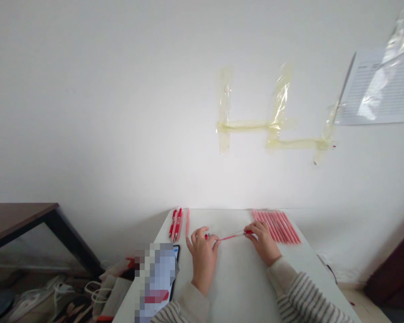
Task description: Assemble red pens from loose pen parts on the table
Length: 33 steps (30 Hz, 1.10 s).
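A thin red pen refill [229,237], clear toward one end, stretches between my two hands just over the white table. My left hand [204,255] pinches its left end between thumb and finger. By those fingers is a small red piece [206,236]; whether it is held or lies on the table, I cannot tell. My right hand [263,242] is closed on a red pen part [248,232] with a dark tip, at the refill's right end. My fingers hide most of that part.
Several pink pen-like sticks [278,227] lie in a row at the back right. Red pens [176,224] and a single pink stick [187,222] lie back left. A phone [176,258], partly blurred out, rests at the left edge of the white table [242,287]. Bags [111,291] stand below left.
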Tool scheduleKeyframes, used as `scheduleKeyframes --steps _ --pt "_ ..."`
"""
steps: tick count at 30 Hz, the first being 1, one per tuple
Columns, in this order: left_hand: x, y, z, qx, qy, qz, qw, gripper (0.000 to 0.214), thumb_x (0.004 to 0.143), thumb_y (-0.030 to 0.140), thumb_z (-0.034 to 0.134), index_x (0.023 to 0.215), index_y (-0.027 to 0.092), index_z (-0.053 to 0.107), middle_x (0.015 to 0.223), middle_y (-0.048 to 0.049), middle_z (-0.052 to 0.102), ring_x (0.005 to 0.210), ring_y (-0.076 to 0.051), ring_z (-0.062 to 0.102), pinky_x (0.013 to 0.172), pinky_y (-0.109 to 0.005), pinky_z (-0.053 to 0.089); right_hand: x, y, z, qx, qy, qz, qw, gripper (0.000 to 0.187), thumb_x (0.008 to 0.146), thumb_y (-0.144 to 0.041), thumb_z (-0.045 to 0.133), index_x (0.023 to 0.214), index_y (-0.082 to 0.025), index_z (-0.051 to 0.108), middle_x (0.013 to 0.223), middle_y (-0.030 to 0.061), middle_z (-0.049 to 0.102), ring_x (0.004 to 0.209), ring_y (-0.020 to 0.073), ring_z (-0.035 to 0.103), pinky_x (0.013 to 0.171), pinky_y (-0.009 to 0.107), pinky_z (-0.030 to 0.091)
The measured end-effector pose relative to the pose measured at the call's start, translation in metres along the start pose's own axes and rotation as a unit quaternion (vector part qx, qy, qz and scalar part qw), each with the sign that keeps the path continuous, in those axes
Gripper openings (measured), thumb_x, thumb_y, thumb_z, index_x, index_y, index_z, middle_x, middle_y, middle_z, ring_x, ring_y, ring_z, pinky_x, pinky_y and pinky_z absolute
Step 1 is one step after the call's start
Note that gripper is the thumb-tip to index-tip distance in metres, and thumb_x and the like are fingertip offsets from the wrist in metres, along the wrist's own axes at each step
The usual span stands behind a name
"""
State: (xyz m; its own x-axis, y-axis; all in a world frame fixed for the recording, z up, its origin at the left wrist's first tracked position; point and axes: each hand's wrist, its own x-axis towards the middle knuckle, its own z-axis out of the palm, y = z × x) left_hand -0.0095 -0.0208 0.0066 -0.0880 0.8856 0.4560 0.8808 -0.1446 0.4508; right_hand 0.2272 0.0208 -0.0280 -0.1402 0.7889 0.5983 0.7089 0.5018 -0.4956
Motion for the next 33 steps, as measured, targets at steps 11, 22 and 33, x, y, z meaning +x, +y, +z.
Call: scheduleKeyframes --steps 11,22,33 --pt "0.000 -0.002 -0.001 0.029 0.023 -0.026 0.999 0.012 0.082 0.026 0.067 0.082 0.033 0.078 0.122 -0.0024 0.061 0.122 -0.027 0.046 0.113 -0.060 0.025 0.002 0.016 -0.011 -0.063 0.042 0.000 0.997 0.010 0.092 -0.026 0.062 0.095 -0.024 0.071 0.096 0.0070 0.069 0.101 0.0272 0.057 0.091 0.042 0.047" --pt "0.001 -0.002 -0.004 0.052 0.035 -0.051 0.997 0.013 0.084 0.025 0.066 0.082 0.032 0.076 0.125 -0.0033 0.059 0.123 -0.027 0.046 0.112 -0.057 0.027 0.001 0.040 -0.021 -0.112 0.065 0.036 0.991 0.019 0.092 -0.029 0.056 0.096 -0.024 0.073 0.098 0.0081 0.070 0.101 0.0283 0.057 0.092 0.045 0.046" --pt "-0.002 0.002 -0.005 0.044 0.043 -0.034 0.998 0.011 0.084 0.024 0.064 0.083 0.028 0.075 0.125 -0.0050 0.059 0.123 -0.027 0.047 0.113 -0.061 0.027 -0.001 0.046 -0.021 -0.153 0.085 0.069 0.982 0.018 0.088 -0.026 0.058 0.095 -0.023 0.074 0.098 0.0094 0.070 0.099 0.0287 0.058 0.091 0.047 0.046"
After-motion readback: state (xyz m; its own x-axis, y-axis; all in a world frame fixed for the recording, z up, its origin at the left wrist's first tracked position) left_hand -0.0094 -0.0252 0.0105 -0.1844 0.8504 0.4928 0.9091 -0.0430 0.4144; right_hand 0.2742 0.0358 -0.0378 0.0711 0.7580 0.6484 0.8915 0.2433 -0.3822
